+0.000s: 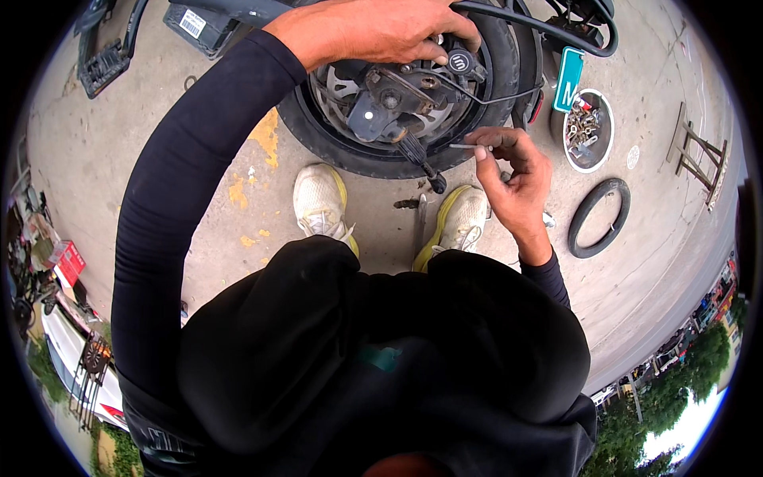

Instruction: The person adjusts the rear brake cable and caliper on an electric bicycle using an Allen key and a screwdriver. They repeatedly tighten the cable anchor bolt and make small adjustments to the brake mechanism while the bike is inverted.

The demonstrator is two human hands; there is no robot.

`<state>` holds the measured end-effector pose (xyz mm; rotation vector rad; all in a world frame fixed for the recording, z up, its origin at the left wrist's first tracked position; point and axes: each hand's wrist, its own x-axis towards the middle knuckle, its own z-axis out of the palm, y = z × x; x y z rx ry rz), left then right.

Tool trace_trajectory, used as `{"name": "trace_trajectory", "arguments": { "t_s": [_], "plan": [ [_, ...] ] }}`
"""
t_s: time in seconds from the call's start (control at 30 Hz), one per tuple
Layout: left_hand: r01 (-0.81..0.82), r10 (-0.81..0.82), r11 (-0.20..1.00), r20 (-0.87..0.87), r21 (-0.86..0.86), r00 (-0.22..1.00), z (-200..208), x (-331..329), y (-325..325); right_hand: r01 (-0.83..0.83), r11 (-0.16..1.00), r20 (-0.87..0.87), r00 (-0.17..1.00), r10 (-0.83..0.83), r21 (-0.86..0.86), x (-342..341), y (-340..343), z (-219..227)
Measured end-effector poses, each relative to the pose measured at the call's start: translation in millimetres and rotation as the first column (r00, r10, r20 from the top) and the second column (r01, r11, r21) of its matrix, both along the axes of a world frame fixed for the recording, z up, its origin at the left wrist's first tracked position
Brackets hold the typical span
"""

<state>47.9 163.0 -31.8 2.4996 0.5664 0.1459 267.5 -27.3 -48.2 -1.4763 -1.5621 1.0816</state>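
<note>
A scooter wheel (397, 162) with a black tyre and a brake disc stands before my feet. Over its upper right, my left hand (401, 32) curls its thumb and fingers around a black round-capped part (459, 61) beside the hub; part of the grip is hidden. My right hand (518, 171) is right of the tyre's lower edge, pinching a thin metal pin (462, 146) between thumb and forefinger. The pin points left toward the wheel. A black pedal-like peg (415, 151) juts from the hub toward me. A thin black cable (497, 98) runs across the wheel's right side.
Right of the wheel stands a white bucket (609, 147) of metal parts, with a teal plate (567, 79) at its rim. A loose black tyre (579, 231) lies nearer. A metal tool (421, 219) is between my shoes. A dark box (200, 32) sits at upper left.
</note>
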Motion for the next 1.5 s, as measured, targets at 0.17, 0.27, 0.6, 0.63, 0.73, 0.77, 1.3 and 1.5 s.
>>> {"name": "trace_trajectory", "arguments": {
  "t_s": [0.17, 0.27, 0.6, 0.63, 0.73, 0.77, 1.3, 1.5],
  "plan": [
    [0.020, -0.019, 0.999, 0.021, -0.043, 1.000, 8, -1, -1, 0.067, 0.943, 0.387, 0.919, 0.069, -0.326, 33, -73, -56],
    [0.034, -0.034, 0.999, 0.019, -0.009, 0.999, 12, 1, 2, 0.142, 0.959, 0.495, 0.869, -0.001, -0.247, 47, -93, -109],
    [0.038, -0.038, 0.999, -0.019, 0.011, 0.999, 7, 1, 0, -0.596, 0.794, 0.676, 0.535, 0.507, -0.123, 24, -104, -114],
    [0.031, -0.031, 0.999, -0.030, 0.012, 0.999, 7, 1, 0, -0.663, 0.740, 0.683, 0.489, 0.543, -0.114, 22, -104, -112],
    [0.017, -0.017, 1.000, -0.030, 0.006, 0.999, 6, 1, 2, -0.778, 0.618, 0.691, 0.388, 0.610, -0.109, 17, -101, -119],
    [0.018, -0.018, 1.000, -0.007, -0.002, 1.000, 6, 2, 2, -0.800, 0.588, 0.691, 0.358, 0.628, -0.120, 18, -103, -122],
    [-0.023, 0.025, 0.999, 0.044, -0.037, 0.999, 9, -7, -3, -0.085, 0.915, -0.350, 0.935, -0.064, -0.395, 33, -37, 13],
    [-0.014, 0.018, 0.998, 0.064, -0.065, 0.998, 8, -7, -1, 0.046, 0.951, -0.299, 0.944, -0.142, -0.305, -5, 31, 30]
  ]
}}
